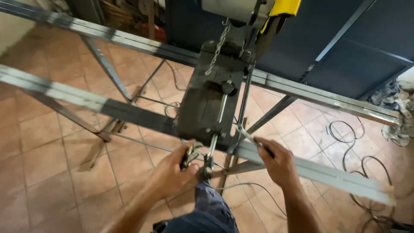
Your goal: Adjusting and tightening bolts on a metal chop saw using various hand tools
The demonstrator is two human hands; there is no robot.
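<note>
Two long grey steel bars (pixel 86 101) lie across folding metal trestles (pixel 108 73) over the brown tiled floor (pixel 43 151). On them sits the dark steel base plate (pixel 207 99) of a chop saw, with a thin chain (pixel 217 47) hanging above. No container is visible here. The left hand (pixel 174 170) is clenched around a small metal clamp handle (pixel 192 154) at the plate's near edge. The right hand (pixel 278 162) grips a thin silver wrench (pixel 248 137). I think steady counter-holding with the left helps, so the wrench turns without slipping.
</note>
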